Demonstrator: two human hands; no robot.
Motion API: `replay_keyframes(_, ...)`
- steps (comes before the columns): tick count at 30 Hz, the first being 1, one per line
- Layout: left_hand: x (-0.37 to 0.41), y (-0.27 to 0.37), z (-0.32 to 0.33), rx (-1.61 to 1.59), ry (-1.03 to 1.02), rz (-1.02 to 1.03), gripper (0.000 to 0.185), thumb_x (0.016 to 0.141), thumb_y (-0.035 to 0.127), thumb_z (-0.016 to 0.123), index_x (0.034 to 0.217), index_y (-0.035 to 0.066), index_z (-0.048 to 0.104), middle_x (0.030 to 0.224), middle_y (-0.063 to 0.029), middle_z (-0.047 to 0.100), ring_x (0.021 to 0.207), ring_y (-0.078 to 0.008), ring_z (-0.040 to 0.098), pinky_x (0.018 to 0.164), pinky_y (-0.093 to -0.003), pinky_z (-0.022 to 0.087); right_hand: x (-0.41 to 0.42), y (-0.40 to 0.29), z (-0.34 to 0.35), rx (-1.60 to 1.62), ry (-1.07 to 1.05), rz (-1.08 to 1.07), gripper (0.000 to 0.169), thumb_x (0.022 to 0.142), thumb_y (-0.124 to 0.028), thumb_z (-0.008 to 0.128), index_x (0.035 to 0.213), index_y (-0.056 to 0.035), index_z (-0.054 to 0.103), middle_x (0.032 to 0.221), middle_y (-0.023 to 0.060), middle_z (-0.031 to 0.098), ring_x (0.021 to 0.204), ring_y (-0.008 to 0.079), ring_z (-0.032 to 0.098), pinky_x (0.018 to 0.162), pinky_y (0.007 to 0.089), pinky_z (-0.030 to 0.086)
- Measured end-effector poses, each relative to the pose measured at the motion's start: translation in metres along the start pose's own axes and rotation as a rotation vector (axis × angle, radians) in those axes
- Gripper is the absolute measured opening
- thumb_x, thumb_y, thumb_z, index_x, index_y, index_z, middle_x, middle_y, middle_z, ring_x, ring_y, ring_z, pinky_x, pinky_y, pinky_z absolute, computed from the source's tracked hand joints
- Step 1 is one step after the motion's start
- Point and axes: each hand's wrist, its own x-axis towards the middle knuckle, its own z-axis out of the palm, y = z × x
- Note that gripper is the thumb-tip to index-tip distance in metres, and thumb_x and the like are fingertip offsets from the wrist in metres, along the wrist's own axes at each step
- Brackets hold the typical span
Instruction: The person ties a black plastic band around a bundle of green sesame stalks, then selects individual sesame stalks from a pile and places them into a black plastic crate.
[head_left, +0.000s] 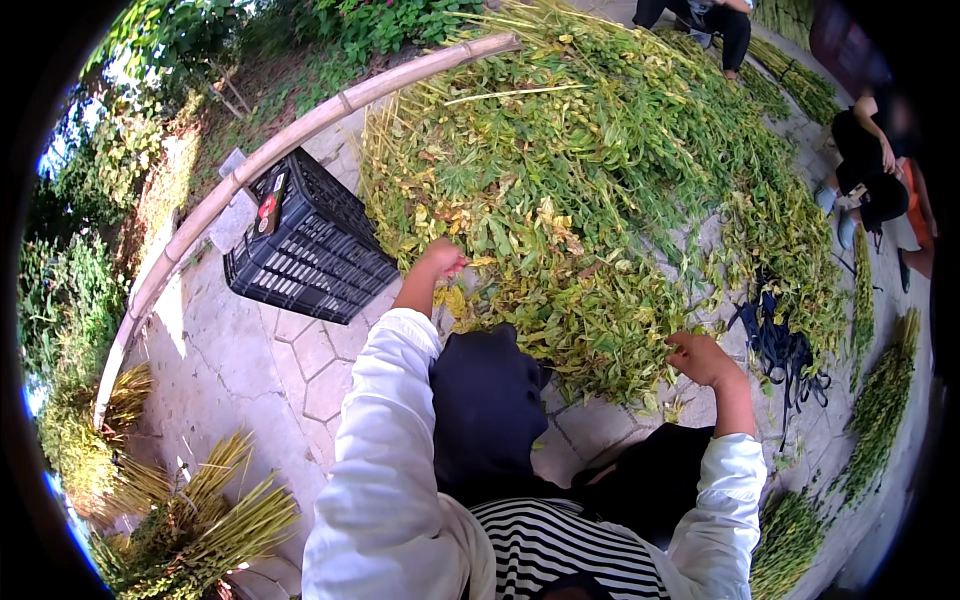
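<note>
A wide heap of cut leafy stalks, green and yellowing leaves (600, 300), spreads over the paving before me. At the heap's near left edge is my left hand (444, 259), its fingers bent beside a yellow leaf; whether they grip it is unclear. My right hand (703, 360) hovers by the near right edge of the leaves, with thumb and forefinger apart and nothing visible between them. A tangle of dark blue straps (776, 337) lies to the right of that hand.
A black plastic crate (311, 244) stands left of my left hand, with a bamboo pole (277, 142) curving past behind it. Tied stalk bundles (217, 517) lie at lower left, further bundles (881, 405) at right. Two people (870, 165) (720, 22) sit beyond the heap.
</note>
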Motion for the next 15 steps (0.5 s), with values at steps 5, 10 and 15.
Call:
replay_keyframes(5, -0.009, 0.126, 0.049, 0.010, 0.027, 0.198, 0.020, 0.089, 0.017, 0.049, 0.093, -0.001, 0.058, 0.080, -0.0070, 0.066, 0.056, -0.0126, 0.060, 0.045, -0.0265, 0.044, -0.011, 0.004, 0.001, 0.009, 0.026, 0.012, 0.036, 0.079, -0.023, 0.063, 0.110, -0.0062, 0.059, 0.085, 0.0175, 0.066, 0.082, 0.0340, 0.063, 0.076, 0.0406, 0.049)
replay_keyframes(10, 0.014, 0.193, 0.091, -0.006, 0.040, 0.257, 0.022, 0.091, 0.018, 0.047, 0.095, -0.001, 0.057, 0.082, -0.0085, 0.066, 0.059, -0.0129, 0.062, 0.044, -0.0261, 0.045, -0.014, -0.002, -0.001, 0.017, -0.016, -0.010, 0.036, 0.079, -0.023, 0.063, 0.110, -0.0064, 0.058, 0.090, 0.0179, 0.065, 0.086, 0.0352, 0.061, 0.078, 0.0421, 0.048)
replay_keyframes(15, 0.036, 0.228, 0.170, -0.334, -0.062, 0.354, 0.023, 0.093, 0.019, 0.048, 0.104, 0.000, 0.052, 0.090, -0.0089, 0.063, 0.064, -0.0129, 0.061, 0.048, -0.0235, 0.045, -0.011, -0.006, -0.003, 0.023, -0.064, 0.004, 0.035, 0.081, -0.025, 0.061, 0.111, -0.0080, 0.057, 0.097, 0.0189, 0.063, 0.092, 0.0362, 0.059, 0.080, 0.0434, 0.047)
